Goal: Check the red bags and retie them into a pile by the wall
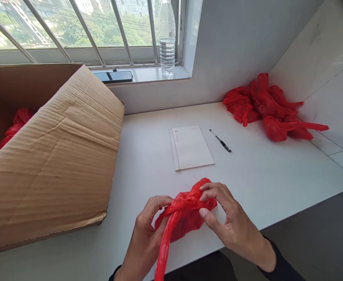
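Note:
A red plastic bag (185,224) lies near the front edge of the white table. Its top is twisted into a knot, and one long twisted end hangs down toward me past the table's edge. My left hand (144,232) grips the bag's left side, thumb in front and fingers partly hidden behind the plastic. On the other side, my right hand (232,218) has its fingers curved and apart, the fingertips at the bag's right edge by the knot; whether they touch it is hard to see. What the bag contains cannot be made out.
A large open cardboard box (71,156) with red bags (13,128) inside stands at left. A notebook (193,150) and a pen (220,141) lie mid-table. Red bags (276,109) are heaped back right. A bottle (167,50) and a phone (118,76) are on the sill.

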Demonstrator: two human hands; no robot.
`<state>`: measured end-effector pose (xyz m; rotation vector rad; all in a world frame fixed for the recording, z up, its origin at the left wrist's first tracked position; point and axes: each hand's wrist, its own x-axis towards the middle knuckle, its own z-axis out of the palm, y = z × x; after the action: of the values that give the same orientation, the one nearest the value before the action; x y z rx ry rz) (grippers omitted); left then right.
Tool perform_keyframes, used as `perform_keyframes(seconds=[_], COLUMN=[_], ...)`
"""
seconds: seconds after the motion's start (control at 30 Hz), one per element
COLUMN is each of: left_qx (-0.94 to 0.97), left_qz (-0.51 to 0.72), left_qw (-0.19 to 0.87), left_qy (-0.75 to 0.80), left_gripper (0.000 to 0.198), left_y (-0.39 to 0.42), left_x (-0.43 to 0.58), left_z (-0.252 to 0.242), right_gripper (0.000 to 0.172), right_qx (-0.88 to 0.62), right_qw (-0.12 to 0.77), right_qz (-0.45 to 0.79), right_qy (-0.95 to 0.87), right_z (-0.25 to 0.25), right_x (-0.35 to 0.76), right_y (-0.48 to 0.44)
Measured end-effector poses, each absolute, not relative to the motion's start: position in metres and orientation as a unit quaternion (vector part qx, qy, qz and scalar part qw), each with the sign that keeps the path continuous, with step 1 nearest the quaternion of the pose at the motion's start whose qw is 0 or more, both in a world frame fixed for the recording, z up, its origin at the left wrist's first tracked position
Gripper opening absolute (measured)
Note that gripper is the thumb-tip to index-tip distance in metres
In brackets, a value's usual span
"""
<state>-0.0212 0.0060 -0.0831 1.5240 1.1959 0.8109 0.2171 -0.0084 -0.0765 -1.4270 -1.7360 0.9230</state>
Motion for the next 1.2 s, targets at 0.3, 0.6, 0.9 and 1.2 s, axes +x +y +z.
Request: perform_keyframes(seconds=[0.3, 0.6, 0.9, 1.2], left_qx=[0.651, 0.671, 0.591, 0.603], left_qz=[0.373, 0.340, 0.423, 0.421], left_qw=[0.465, 0.446, 0.390, 0.365], left_qy=[0.470, 0.485, 0.566, 0.571], left_gripper=[0.009, 0.026, 0.014, 0.010], left_y=[0.003, 0.004, 0.011, 0.011], left_x=[-0.022, -0.011, -0.021, -0.017], left_z=[-0.082, -0.069, -0.073, -0.056], right_gripper=[0.011, 0.010, 0.016, 0.023], right_qx=[-0.552, -0.567, -0.624, -0.599], right_qw=[0.383, 0.366, 0.436, 0.448], right_qz=[0.361, 0.429, 0.399, 0.441], right_qy=[-0.646, -0.600, -0.511, -0.496], right_z=[-0.075, -0.076, -0.080, -0.075], right_x=[0.218, 0.218, 0.236, 0.229], right_y=[-0.008, -0.016, -0.017, -0.016])
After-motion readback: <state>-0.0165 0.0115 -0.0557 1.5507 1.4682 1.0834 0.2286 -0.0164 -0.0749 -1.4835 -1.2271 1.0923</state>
